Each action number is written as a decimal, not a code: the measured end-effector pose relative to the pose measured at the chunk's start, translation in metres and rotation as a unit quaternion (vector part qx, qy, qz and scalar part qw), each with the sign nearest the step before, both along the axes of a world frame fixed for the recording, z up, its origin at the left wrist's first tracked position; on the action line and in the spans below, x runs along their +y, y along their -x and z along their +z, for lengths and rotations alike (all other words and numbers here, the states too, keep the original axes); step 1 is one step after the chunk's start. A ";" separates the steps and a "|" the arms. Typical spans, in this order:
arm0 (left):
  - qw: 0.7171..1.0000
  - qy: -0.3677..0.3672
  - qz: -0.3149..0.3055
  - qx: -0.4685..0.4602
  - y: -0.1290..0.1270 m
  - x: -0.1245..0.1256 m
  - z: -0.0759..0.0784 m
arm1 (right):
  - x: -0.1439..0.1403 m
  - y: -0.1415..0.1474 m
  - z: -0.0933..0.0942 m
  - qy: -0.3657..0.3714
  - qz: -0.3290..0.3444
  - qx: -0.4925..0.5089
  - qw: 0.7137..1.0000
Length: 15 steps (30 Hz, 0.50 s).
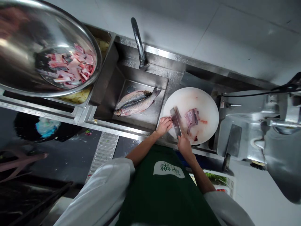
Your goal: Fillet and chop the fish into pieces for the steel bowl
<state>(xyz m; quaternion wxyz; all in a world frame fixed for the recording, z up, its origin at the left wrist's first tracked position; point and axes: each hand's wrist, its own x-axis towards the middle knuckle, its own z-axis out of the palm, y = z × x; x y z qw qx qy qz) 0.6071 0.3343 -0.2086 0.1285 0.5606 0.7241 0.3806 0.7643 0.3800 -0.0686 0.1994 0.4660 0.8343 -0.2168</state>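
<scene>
White plastic fills the middle of my view: a round cutting board (202, 103) sitting on the steel counter, just right of the sink (138, 117). On it lies a piece of fish (192, 118), pinkish-grey, its long axis running roughly away from me and leaning slightly to the right, with red smears on the board around it.

My right hand (184, 145) is closed around the handle of a cleaver (176, 121) at the board's near edge, the blade pointing up and away from me. My left hand (164, 125) rests at the board's left rim, fingers curled, their tips touching the flat of the blade; I cannot tell whether they grip anything beyond that.

The relation that matters: the fish piece lies to the right of the blade, near it but apart, and its length runs almost parallel to the cleaver. The right hand is nearer to it than the left, which has the blade between itself and the fish.

Two whole fish (135, 103) lie in the sink, and a steel bowl (14, 81) of cut pieces looms at upper left.
</scene>
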 end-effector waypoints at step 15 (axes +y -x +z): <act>0.971 -0.118 0.208 -0.030 0.023 -0.031 0.026 | 0.019 0.060 0.027 -0.108 -0.047 0.038 0.992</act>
